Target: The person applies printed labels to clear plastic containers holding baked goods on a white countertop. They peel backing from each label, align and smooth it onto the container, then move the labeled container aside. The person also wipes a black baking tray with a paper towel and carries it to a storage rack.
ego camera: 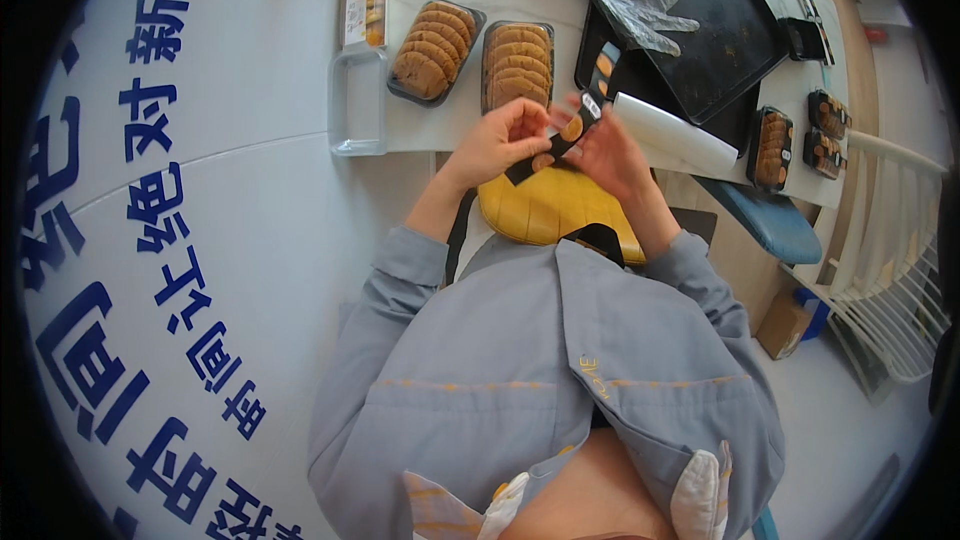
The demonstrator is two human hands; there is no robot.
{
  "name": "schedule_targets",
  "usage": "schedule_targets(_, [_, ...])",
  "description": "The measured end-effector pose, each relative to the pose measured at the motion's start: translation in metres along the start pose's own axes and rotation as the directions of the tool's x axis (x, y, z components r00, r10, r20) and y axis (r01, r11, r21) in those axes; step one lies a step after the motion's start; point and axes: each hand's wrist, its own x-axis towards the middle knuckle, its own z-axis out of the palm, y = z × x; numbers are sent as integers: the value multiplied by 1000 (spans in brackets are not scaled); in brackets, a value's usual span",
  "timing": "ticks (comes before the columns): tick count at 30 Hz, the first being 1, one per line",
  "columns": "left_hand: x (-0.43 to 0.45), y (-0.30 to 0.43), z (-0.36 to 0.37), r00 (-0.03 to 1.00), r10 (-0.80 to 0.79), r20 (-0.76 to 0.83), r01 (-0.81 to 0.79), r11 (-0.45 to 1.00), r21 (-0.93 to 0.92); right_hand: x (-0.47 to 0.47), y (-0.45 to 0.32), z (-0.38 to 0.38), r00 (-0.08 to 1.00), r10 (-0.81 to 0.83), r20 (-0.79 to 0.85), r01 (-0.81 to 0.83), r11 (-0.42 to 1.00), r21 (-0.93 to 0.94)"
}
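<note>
Between my two hands is a black paper label strip (572, 129) printed with cookie pictures and bearing a white sticker. My left hand (501, 141) pinches it near its lower end with thumb and forefinger. Behind the strip are the slightly blurred fingers of my right hand (616, 154), the thumb along its edge. Just beyond my left hand stands a clear-lidded tray of brown cookies (519, 64); a second cookie tray (435, 52) sits tilted to its left. A white paper roll (675, 133) lies right of my right hand.
An unlabelled clear plastic container (358, 105) and a labelled pack (365, 4) line the table's left side. Dark baking trays (697, 30) with a clear disposable glove (646, 7) fill the back right. Labelled cookie packs (772, 148) stand at right, near a white chair (885, 240). A yellow seat (551, 202) is below my hands.
</note>
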Motion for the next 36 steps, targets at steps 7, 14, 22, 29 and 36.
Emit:
schedule_targets(7, [-7,-54,-31,814,-568,-118,545,818,-183,62,-25,-8,986,-3,-170,-75,891,-447])
schedule_targets(14, [5,-68,-34,841,-495,-220,487,869,-94,101,-37,-6,997,1,-75,-45,811,-583])
schedule_targets(22, [5,-58,-24,904,-216,-368,145,967,-210,153,-47,-34,993,-106,-56,43,749,-662])
schedule_targets(29, [11,-77,-16,803,-170,-571,42,972,-231,186,-37,-43,957,-277,-85,98,586,-804])
schedule_targets(36, [4,-83,-15,744,-318,-587,148,936,-319,195,-29,-45,964,-263,-48,111,558,-822])
